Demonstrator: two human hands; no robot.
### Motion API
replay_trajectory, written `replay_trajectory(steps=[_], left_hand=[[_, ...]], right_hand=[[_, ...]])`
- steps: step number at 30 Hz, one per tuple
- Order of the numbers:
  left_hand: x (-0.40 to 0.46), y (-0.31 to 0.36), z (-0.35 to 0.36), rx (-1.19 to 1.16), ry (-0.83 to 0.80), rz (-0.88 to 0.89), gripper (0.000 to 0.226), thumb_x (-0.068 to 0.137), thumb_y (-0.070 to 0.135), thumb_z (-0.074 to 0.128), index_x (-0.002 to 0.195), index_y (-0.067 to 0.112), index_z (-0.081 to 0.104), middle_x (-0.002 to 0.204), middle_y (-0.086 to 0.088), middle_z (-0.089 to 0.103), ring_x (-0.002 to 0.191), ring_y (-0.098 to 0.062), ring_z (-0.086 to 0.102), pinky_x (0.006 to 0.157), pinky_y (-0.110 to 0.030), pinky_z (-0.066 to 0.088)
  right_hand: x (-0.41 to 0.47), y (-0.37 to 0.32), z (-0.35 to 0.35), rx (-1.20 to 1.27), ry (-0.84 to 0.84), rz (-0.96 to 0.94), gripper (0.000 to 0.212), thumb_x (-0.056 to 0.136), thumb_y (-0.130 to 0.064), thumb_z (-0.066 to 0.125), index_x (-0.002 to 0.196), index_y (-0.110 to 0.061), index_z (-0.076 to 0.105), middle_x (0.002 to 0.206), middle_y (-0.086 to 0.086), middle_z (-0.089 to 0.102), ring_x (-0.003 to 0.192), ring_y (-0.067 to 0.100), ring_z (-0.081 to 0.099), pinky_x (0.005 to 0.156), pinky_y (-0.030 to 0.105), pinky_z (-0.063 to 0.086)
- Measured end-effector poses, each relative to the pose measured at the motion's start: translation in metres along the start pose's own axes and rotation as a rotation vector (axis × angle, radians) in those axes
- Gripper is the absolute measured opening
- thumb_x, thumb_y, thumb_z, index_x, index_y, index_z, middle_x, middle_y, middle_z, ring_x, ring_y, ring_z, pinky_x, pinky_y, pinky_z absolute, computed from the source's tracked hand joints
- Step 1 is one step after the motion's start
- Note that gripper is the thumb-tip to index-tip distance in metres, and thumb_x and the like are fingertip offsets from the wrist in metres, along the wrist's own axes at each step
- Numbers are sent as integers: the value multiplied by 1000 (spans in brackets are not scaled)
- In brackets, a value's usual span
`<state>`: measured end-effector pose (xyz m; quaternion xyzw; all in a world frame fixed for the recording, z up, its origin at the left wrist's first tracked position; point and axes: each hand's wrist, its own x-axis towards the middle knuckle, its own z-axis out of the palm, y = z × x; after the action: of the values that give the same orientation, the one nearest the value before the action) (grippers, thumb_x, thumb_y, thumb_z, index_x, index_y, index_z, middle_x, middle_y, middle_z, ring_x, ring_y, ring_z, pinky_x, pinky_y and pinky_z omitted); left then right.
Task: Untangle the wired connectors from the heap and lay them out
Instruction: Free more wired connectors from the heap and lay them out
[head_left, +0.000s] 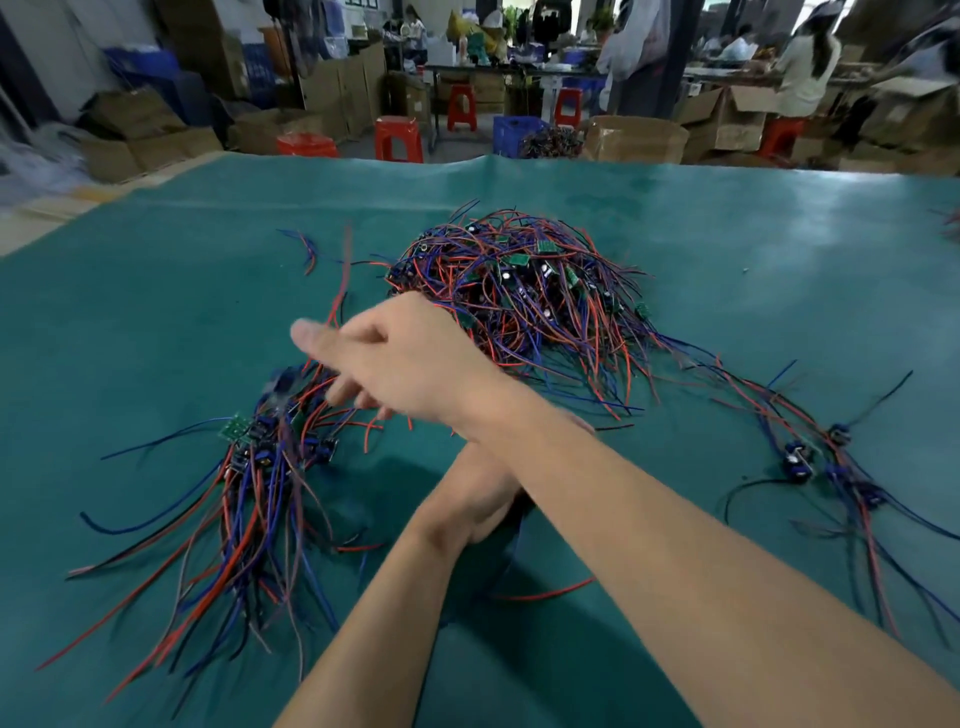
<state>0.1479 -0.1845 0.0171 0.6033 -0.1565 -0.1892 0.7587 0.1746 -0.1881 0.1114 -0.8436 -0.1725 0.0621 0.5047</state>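
Observation:
A big tangled heap (524, 296) of red, blue and black wires with small green boards lies mid-table. On the left lies a laid-out bundle (260, 493), its connectors at the top and its wires fanned toward me. A smaller row (815, 457) lies on the right. My arms are crossed. My right hand (400, 358) reaches left over the bundle, fingers curled on a wired connector (280, 387) that is blurred, its red wire trailing upward. My left hand (478, 493) lies under my right forearm with its fingers hidden; a red wire (545, 592) lies beneath it.
The green mat (156, 312) covers the table, with a short loose wire pair (306, 249) at the far left. Beyond the table's far edge stand cardboard boxes, red stools (397, 137), blue crates and people at benches.

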Motion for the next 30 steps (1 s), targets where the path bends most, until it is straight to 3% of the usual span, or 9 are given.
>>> replay_trajectory(steps=[2, 5, 7, 9, 14, 19, 22, 25, 30], left_hand=[[0, 3, 2, -6, 1, 2, 21, 99, -8, 42, 109, -18, 57, 94, -17, 64, 76, -16, 61, 66, -22, 51], [2, 5, 6, -12, 24, -33, 27, 98, -7, 43, 84, 3, 63, 80, -15, 63, 64, -16, 57, 57, -19, 47], [4, 5, 6, -18, -5, -64, 28, 99, -4, 43, 84, 7, 63, 74, -9, 68, 60, -12, 59, 56, -16, 46], [4, 6, 4, -36, -17, -82, 25, 100, -3, 41, 92, 4, 63, 74, -9, 70, 59, -11, 61, 56, -15, 47], [4, 6, 5, -49, -13, -93, 24, 100, -5, 41, 95, 3, 63, 75, -11, 70, 59, -10, 61, 56, -15, 47], [3, 8, 6, -61, -9, -105, 24, 100, -5, 41, 95, 3, 63, 76, -12, 69, 59, -11, 60, 56, -15, 47], [3, 9, 6, -68, -11, -104, 23, 100, -5, 41, 95, 3, 63, 76, -12, 69, 59, -11, 60, 56, -15, 47], [2, 10, 6, -67, -8, -107, 23, 100, -5, 41, 97, 2, 63, 77, -12, 69, 59, -11, 60, 57, -16, 47], [2, 9, 6, -76, -6, -111, 23, 100, -5, 41, 97, 1, 63, 75, -11, 70, 59, -11, 62, 57, -16, 47]], right_hand=[[16, 14, -5, -377, 66, -27, 59, 98, -54, 57, 76, -2, 74, 70, 5, 75, 72, 25, 71, 73, 34, 58], [32, 42, -40, -543, 328, 5, 32, 95, -37, 61, 81, -11, 75, 78, 7, 74, 83, 31, 69, 76, 30, 54], [39, 61, -71, -587, 539, 92, 18, 90, -19, 60, 93, -19, 78, 98, 8, 77, 96, 31, 69, 82, 31, 52], [41, 80, -100, -617, 652, 192, 28, 88, -7, 56, 100, -21, 77, 112, 10, 74, 105, 34, 67, 87, 34, 51], [40, 116, -124, -737, 417, 323, 27, 92, -9, 59, 110, -25, 72, 119, 17, 69, 107, 38, 65, 96, 42, 54], [40, 120, -119, -778, 444, 292, 24, 92, -12, 64, 110, -28, 66, 116, 13, 66, 94, 37, 61, 79, 38, 54], [41, 119, -118, -805, 419, 322, 25, 92, -12, 65, 112, -26, 66, 120, 15, 64, 91, 35, 59, 77, 37, 50], [41, 117, -120, -761, 429, 313, 19, 89, -7, 69, 99, -23, 71, 119, 16, 68, 101, 38, 65, 87, 41, 56], [32, 109, -128, -540, 592, 318, 16, 77, -14, 76, 73, -27, 69, 101, 6, 76, 100, 31, 67, 82, 31, 52]])
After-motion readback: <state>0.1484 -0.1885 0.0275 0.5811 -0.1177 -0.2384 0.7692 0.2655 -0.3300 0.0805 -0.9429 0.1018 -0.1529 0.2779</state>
